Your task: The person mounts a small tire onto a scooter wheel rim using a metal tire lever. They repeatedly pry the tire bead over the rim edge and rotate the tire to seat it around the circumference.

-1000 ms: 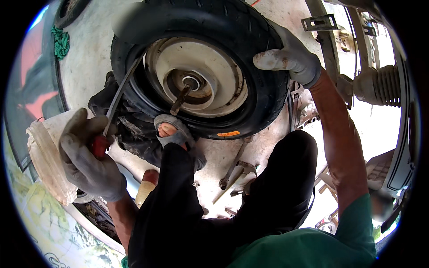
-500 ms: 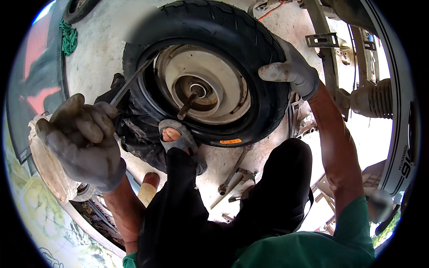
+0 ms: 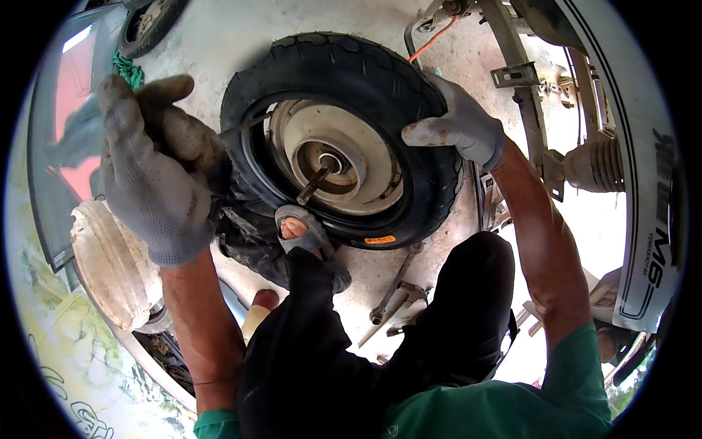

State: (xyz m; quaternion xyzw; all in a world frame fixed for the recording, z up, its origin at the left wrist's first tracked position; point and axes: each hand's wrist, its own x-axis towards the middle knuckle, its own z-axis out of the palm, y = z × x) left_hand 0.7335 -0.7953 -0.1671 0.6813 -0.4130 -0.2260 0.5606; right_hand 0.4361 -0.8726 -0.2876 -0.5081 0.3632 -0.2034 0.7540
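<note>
A black tyre (image 3: 420, 190) on a pale wheel hub (image 3: 369, 146), with a shaft (image 3: 313, 184) projecting from its centre, leans over dark crumpled cloth (image 3: 248, 234) and my sandalled foot (image 3: 311, 238). My gloved left hand (image 3: 157, 168), left of the wheel, is closed round the pry bar, whose handle is hidden; its metal blade (image 3: 245, 125) reaches into the gap between tyre and rim at the upper left. My gloved right hand (image 3: 457, 124) grips the tyre's right side, thumb across the sidewall and fingers out of sight behind it.
A bucket (image 3: 106, 267) stands at left beside a glass panel (image 3: 62, 183). Another tyre (image 3: 157, 25) and green cloth (image 3: 128, 71) lie upper left. Metal frames (image 3: 523, 110) and a white body panel (image 3: 647, 241) flank me at right; metal tools (image 3: 387, 300) lie on the pale floor.
My left hand has risen upward, tilting the pry bar flatter and hiding its red handle. The wheel sits slightly lower and further right in view, my right hand still on it.
</note>
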